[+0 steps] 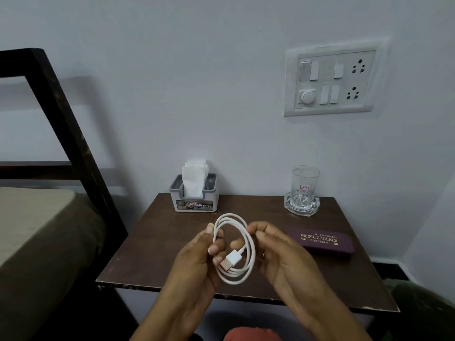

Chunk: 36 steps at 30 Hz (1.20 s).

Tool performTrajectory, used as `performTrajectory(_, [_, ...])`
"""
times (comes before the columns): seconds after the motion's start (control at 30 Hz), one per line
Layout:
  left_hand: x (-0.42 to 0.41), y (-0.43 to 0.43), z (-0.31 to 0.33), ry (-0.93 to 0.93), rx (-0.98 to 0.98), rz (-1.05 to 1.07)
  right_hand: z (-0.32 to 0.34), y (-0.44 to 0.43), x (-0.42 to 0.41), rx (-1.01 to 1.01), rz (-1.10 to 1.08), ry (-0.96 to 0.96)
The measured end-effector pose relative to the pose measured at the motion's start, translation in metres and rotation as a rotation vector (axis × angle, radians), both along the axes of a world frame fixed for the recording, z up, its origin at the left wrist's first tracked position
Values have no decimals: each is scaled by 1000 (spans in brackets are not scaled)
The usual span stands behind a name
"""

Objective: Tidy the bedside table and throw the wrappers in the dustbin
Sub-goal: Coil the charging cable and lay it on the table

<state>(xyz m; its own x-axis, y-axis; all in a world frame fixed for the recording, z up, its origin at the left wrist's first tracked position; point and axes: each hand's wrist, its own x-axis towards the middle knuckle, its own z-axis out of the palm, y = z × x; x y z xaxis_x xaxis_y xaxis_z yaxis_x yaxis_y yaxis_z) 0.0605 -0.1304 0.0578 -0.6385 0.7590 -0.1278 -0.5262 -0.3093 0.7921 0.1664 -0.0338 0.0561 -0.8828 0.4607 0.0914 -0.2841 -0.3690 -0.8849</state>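
A white charging cable point(248, 244) is wound into a loop and held above the dark brown bedside table point(152, 262). My left hand point(197, 262) grips the left side of the loop, its USB plug lying by my fingers. My right hand point(275, 252) pinches the right side of the same loop. On the table stand a grey tissue holder point(194, 196) with white tissues at the back left, a clear glass point(304, 185) on a glass coaster point(301, 209) at the back right, and a purple spectacle case point(322, 242) on the right. No wrappers or dustbin are in view.
A bed with a beige mattress point(37, 230) and dark wooden frame point(71, 134) stands left of the table. A switchboard point(332, 81) with sockets is on the wall above. Something orange-red point(251, 334) shows at the bottom edge.
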Motion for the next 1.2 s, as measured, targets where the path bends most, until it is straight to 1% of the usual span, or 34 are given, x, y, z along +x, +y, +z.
performTrajectory(0.07, [2, 2, -1, 58, -31, 96, -1, -3, -1, 59, -2, -8])
performTrajectory(0.1, [4, 4, 0, 87, -32, 134, -2, -6, -2, 121, -21, -5])
performTrajectory(0.13, [5, 5, 0, 112, -29, 161, -5, -10, -1, 237, -52, 8])
performTrajectory(0.23, [6, 6, 0, 127, -19, 163, -13, -16, 4, 729, -225, 44])
performTrajectory(0.27, [5, 7, 0, 122, -18, 147, -13, -16, 6, 840, -279, 36])
performTrajectory(0.3, [5, 7, -1, 115, -19, 132, -11, -14, 5, 908, -321, 16])
performTrajectory(0.37, [5, 8, -4, 87, -17, 117, -9, -12, 3, 972, -364, -40])
performTrajectory(0.47, [4, 9, -7, 75, -8, 105, -8, -10, 0, 1088, -369, -157])
performTrajectory(0.6, [-2, 7, -6, 156, -30, 115, -13, -1, 0, 1232, -374, -248])
performTrajectory(0.7, [-1, 7, -8, 247, -109, 162, -16, -1, -1, 1341, -487, -237])
performTrajectory(0.77, [-3, 9, -8, 232, -117, 209, -18, -6, -1, 1322, -562, -181])
performTrajectory(0.83, [-7, 12, -9, 128, -88, 235, -24, -9, -1, 1323, -671, -99])
performTrajectory(0.9, [-10, 16, -10, 50, -72, 240, -32, -9, -1, 1321, -774, -60])
performTrajectory(0.93, [-11, 17, -12, 44, -73, 239, -35, -9, -1, 1259, -777, -59])
performTrajectory(0.97, [-11, 19, -14, 66, -80, 237, -34, -9, 0, 1114, -722, -37])
performTrajectory(1.0, [-11, 19, -16, 124, -93, 240, -33, -10, 2, 980, -647, 10])
performTrajectory(1.03, [-10, 20, -19, 241, -121, 258, -30, -12, 3, 877, -606, 74])
performTrajectory(1.1, [-9, 19, -23, 631, -235, 364, -24, -18, 5, 892, -614, 150])
performTrajectory(1.13, [-8, 18, -24, 828, -286, 440, -23, -20, 6, 932, -623, 143])
performTrajectory(1.17, [-7, 17, -25, 985, -320, 492, -22, -23, 8, 981, -620, 108])
performTrajectory(1.2, [-5, 16, -26, 1100, -329, 506, -19, -23, 9, 1077, -637, 55])
